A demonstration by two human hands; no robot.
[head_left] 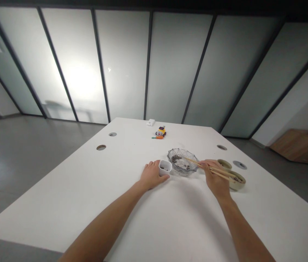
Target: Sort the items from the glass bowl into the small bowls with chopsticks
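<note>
Over glass bowl (181, 171), chopsticks (222, 175) (any lettering indiscernible)

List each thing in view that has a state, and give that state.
White cup: upright, uncovered, some dark bits inside.
Glass bowl: uncovered, dark pieces inside.
Chopsticks: held, tips over the glass bowl.
Left hand: gripping white cup.
Right hand: gripping chopsticks.
Near round container: uncovered, holding items.
Toy vehicle: on its wheels.
Orange-handled tool: lying flat.
</note>
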